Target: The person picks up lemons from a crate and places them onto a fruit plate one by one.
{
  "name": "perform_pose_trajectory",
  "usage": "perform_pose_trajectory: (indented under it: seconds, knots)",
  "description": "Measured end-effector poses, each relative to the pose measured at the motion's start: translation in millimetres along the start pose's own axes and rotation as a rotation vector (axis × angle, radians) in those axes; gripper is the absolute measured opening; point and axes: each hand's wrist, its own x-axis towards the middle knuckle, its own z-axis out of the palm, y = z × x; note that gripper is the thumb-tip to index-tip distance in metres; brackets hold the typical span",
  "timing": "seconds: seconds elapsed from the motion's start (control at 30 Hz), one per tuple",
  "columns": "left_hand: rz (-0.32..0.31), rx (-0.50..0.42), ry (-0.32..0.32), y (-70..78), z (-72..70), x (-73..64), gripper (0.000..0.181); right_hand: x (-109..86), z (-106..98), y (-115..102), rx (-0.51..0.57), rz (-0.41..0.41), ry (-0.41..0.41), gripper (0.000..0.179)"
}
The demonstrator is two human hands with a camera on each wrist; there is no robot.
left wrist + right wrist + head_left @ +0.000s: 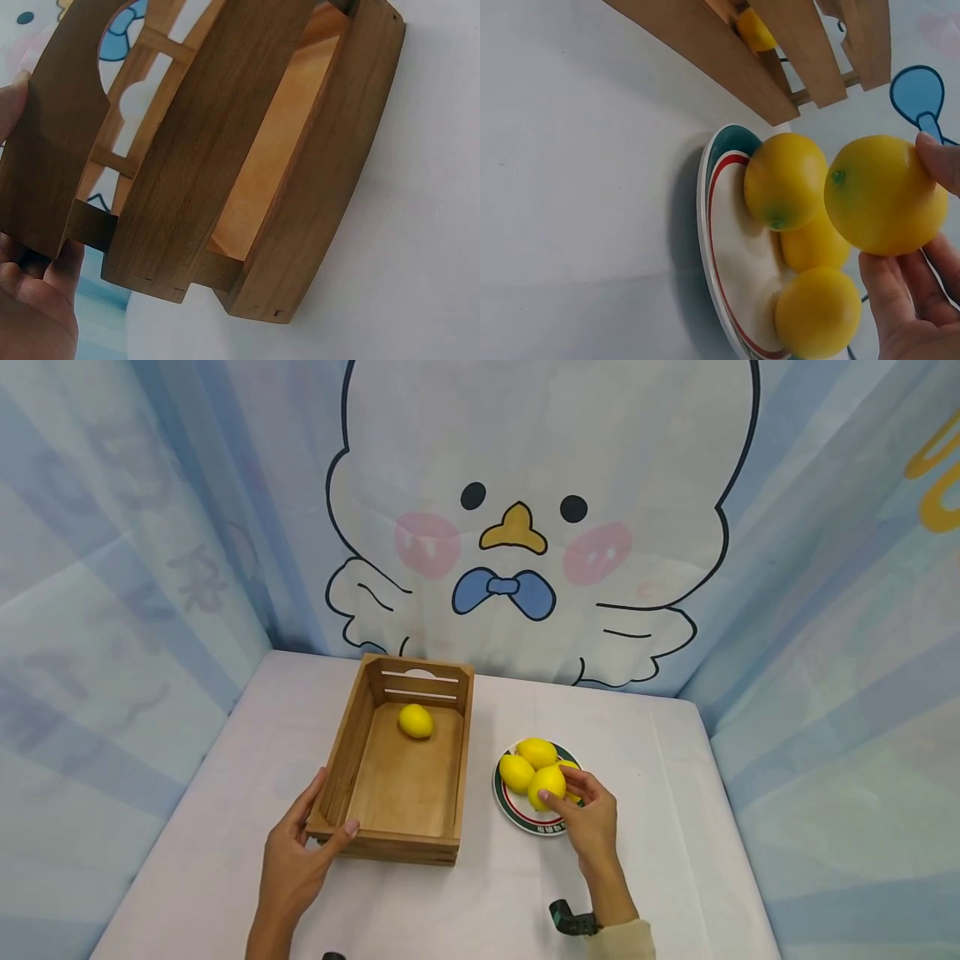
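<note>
A wooden crate [408,785] stands at the left of the table, with one lemon [416,721] inside near its far end. My left hand [296,852] grips the crate's near left corner, thumb on the top edge; slats fill most of the left wrist view. My right hand [596,818] pinches a lemon [885,195] between thumb and fingers. In the right wrist view that lemon is held apart from the plate's surface. Three more lemons [537,752] lie on the round plate [517,814], which has a green rim and a red ring; one is partly behind the right hand.
A white cloth [660,793] covers the table. Pale blue curtains [840,735] hang at both sides, and a backdrop with a cartoon bird [517,443] rises behind the far edge. A black wrist device [573,920] sits on the right forearm. The plate is right of the crate.
</note>
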Motion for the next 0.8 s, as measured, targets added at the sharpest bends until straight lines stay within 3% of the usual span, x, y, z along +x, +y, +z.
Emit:
perform_pose_trajectory:
  seconds: [0.23,0.8]
  knots:
    - [0.005,0.01,0.003,-0.4,0.4,0.4,0.087,-1.9,3,5,-0.035,-0.023,0.023,0.05]
    - [0.015,0.021,0.005,-2.2,0.7,0.7,0.086,-7.6,20,24,-0.26,-0.211,0.142,0.053]
